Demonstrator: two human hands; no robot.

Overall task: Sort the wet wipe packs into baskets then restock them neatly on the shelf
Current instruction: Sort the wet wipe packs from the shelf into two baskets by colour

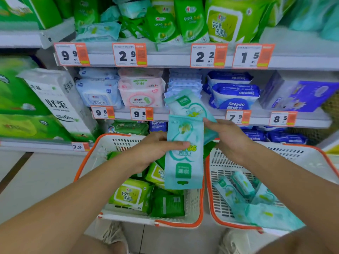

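Off to the left, big green and white wrapped tissue bundles (55, 103) stand on the white metal shelving (165, 60), whose edges carry orange-and-white price tags (130, 55). On the floor below sits the left white plastic basket with an orange rim (88, 158), holding green wet wipe packs (132, 195), some bright lime and some darker. The person's left hand (154, 149) reaches over this basket and pinches a long pale teal wet wipe pack (184, 162) across its middle, thumb on the front; the pack hangs upright and upside down, between the two baskets. Just above it, the right hand (227, 136) grips a second pale teal wipe pack (189, 105), tilted in front of the middle shelf, fingers curled at its lower end. Further right, the second white orange-rimmed basket (302, 158) holds several more teal wipe packs (256, 204), lying loosely heaped.
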